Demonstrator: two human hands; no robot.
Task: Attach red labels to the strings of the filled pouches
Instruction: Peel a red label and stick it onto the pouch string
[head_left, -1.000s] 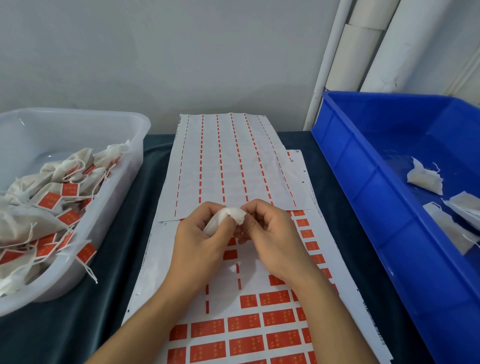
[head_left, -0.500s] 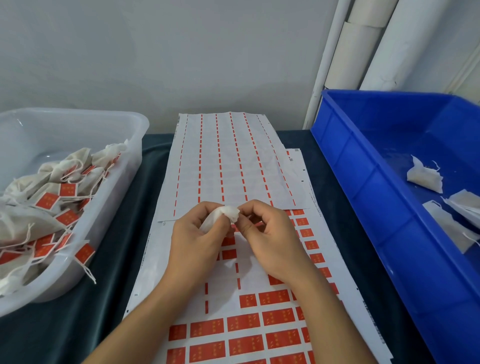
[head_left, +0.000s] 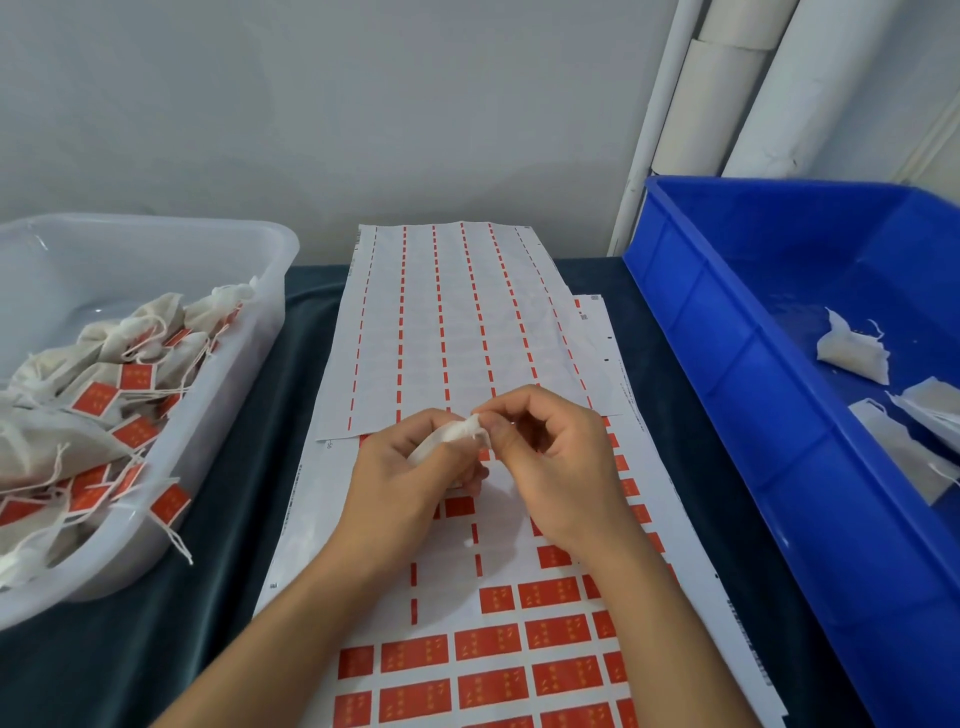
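My left hand (head_left: 410, 478) grips a small white pouch (head_left: 447, 435) above the label sheets. My right hand (head_left: 556, 462) pinches the pouch's gathered top with thumb and forefinger; whatever string it may hold is too thin to make out. Below the hands lies a sheet of red labels (head_left: 519, 644), its upper rows peeled away. A used sheet (head_left: 457, 322) with only red strips left overlaps it further back.
A clear tub (head_left: 249, 364) at the left holds several pouches (head_left: 119, 384) with red labels on their strings. A blue bin (head_left: 727, 374) at the right holds a few unlabelled white pouches (head_left: 852, 353). Dark cloth covers the table. White pipes stand against the wall behind.
My right hand's fingers have shifted up onto the pouch's top and pulled slightly to the right. The left hand keeps its hold in nearly the same place.
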